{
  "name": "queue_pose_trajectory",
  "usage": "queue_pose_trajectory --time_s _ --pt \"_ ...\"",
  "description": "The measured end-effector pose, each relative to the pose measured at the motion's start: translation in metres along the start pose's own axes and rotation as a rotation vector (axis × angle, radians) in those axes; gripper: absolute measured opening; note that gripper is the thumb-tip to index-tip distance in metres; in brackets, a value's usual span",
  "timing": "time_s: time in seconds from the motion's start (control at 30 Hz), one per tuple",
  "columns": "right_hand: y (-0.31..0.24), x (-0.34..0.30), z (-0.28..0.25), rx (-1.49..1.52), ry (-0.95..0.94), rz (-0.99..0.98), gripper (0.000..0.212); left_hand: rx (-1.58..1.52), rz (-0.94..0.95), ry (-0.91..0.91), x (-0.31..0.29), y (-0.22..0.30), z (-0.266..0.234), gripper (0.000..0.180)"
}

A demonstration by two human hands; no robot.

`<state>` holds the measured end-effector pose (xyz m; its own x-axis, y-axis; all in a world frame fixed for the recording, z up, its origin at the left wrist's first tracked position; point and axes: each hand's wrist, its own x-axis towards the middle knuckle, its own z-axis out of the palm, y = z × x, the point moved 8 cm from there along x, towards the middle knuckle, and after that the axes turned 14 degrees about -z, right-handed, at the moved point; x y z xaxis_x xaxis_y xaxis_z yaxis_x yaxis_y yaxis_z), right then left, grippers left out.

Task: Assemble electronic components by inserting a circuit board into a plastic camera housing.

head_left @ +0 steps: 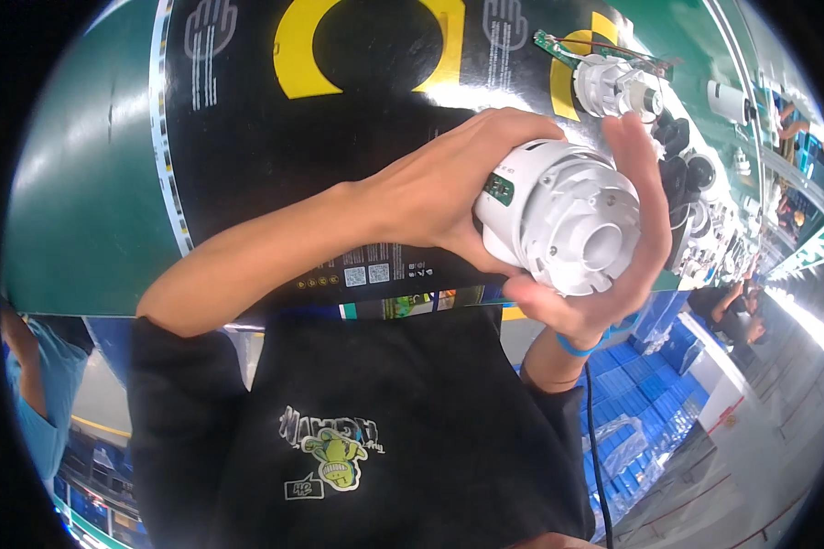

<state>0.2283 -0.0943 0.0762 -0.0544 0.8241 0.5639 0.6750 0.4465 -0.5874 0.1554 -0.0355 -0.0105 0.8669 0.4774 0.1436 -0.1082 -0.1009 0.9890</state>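
White housing [554, 215] partly hidden behind left grip [444, 188] and right grip [648, 259]

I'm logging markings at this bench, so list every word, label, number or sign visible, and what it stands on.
Wording is not copied here; locations only.
Glossy black printed sheet: yellow curved shapes, grey hand symbols, two square codes; small print unreadable.
Black cloth garment: pale lettering, speech bubble, green cartoon figure.
White cylindrical plastic housing: dark print beside a small green circuit board, too small to read.
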Motion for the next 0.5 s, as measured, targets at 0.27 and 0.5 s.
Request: queue_pose_trajectory --time_s 0.27,0.5 --pt "0.037 -0.034 0.022 0.461 0.129 0.186 0.122 0.064 0.097 -0.14 0.003 0.009 -0.011 0.123" --pt "0.03 -0.026 0.017 0.263 0.182 0.246 0.093 0.599 0.261 -0.139 0.024 0.097 -0.021 0.073"
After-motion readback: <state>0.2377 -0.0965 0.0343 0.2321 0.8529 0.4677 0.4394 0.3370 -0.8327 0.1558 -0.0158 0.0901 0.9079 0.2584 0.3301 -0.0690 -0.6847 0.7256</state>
